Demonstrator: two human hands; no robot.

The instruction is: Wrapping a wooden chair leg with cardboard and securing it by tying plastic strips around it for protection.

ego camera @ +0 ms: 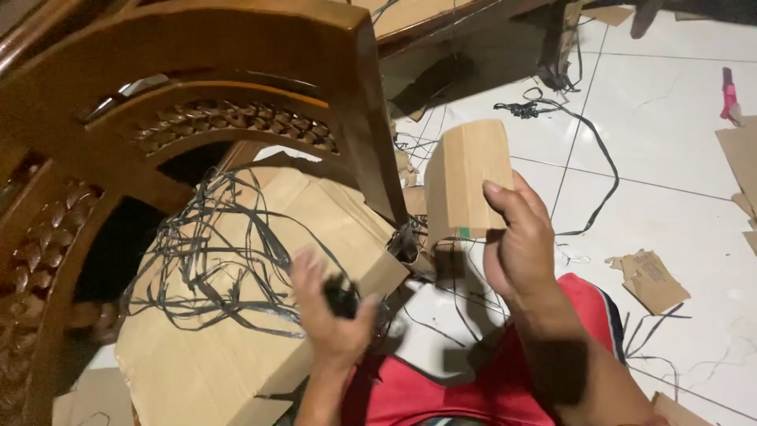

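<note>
The person's right hand (520,244) grips a folded piece of brown cardboard (467,177), thumb pressed across its front face and fingers wrapped behind, holding it upright above the white tiled floor (670,158). The left hand (335,315) is blurred; it is curled around a small black object (341,298), though what that object is cannot be told. This hand sits at the near edge of a larger cardboard-wrapped piece (236,315) lying across the person's lap, which is covered in red cloth (426,394). Loose black plastic strapping (213,244) lies tangled over the top of that wrapped piece. Just behind it rises the carved dark wooden frame of a chair (236,79), its leg coming down between the two hands. More black strapping trails across the floor near the far edge, and torn cardboard scraps (650,280) lie scattered to the right.
</note>
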